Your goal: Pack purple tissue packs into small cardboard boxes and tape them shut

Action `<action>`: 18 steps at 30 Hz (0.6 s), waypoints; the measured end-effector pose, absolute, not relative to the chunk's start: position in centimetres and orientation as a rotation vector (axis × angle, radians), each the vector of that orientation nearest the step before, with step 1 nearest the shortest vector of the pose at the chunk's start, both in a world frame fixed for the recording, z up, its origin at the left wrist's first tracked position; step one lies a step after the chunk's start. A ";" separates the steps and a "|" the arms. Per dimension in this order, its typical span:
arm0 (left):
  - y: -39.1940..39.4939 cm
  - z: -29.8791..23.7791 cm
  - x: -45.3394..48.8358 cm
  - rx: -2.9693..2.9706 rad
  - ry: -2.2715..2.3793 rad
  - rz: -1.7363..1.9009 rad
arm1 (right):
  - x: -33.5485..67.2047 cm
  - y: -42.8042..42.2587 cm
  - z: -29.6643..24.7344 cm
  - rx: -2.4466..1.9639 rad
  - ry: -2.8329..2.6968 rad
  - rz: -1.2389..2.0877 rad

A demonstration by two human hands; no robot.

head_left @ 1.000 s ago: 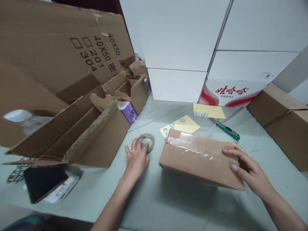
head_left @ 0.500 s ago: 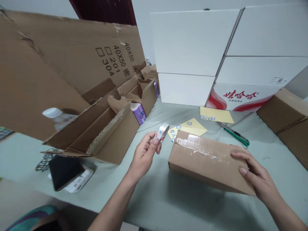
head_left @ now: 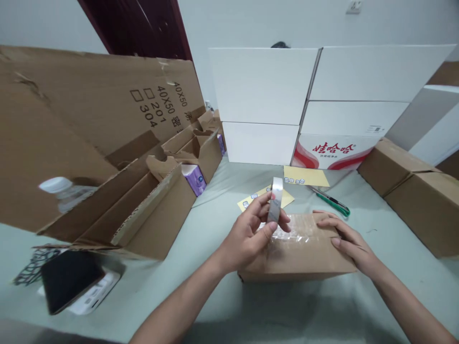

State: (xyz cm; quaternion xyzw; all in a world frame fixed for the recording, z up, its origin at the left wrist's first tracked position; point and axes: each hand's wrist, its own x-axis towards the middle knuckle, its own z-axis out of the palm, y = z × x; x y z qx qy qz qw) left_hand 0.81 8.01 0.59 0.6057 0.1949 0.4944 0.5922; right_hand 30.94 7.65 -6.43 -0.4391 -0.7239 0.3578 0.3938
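Note:
My left hand [head_left: 251, 229] grips a roll of clear tape [head_left: 275, 200], held on edge over the left end of a small brown cardboard box [head_left: 304, 255] that lies on the table. Strips of clear tape cover the top of that box. Resting on the box's right part, my right hand [head_left: 344, 236] lies flat with its fingers stretched out toward the tape.
Open cardboard boxes [head_left: 150, 210] with purple packs [head_left: 195, 177] stand at the left. A phone on a white block [head_left: 71, 282] lies at the near left. Yellow label sheets [head_left: 304, 176] and a green knife [head_left: 332, 200] lie behind. White cartons [head_left: 308, 105] and brown boxes [head_left: 416, 191] stand around.
My left hand picked the tape roll up from the table and carried it right, over the box. The box turned more square to me; my right hand slid onto its top.

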 end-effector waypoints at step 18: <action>6.0 0.7 3.1 1.781 0.908 1.051 | 21.3 5.8 2.8 -0.801 -2.114 -0.191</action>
